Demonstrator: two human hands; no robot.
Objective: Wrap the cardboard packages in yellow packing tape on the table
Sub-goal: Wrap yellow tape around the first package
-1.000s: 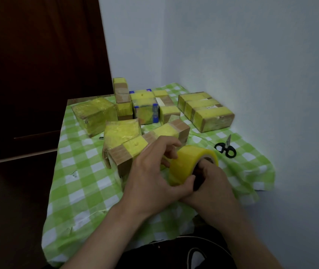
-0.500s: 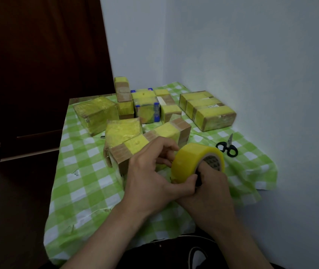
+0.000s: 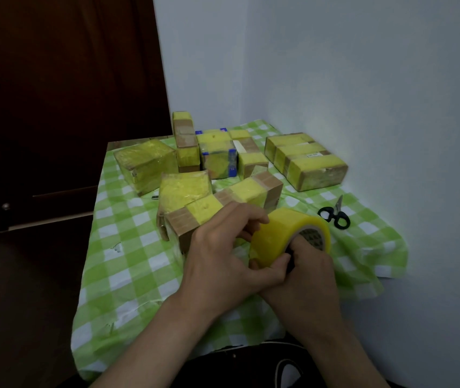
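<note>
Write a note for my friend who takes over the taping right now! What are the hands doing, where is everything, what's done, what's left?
Left grip: fingers curled over the yellow tape roll, thumb beneath it.
Right grip: holds the roll from its core side.
The roll is above the green checked cloth, in front of the long package; scissors lie to the right.
Done: packages at the back carry yellow tape; the long package has two yellow bands.
Left: its brown cardboard ends and middle show bare. No strip looks pulled out, so probably find the tape end first.
</note>
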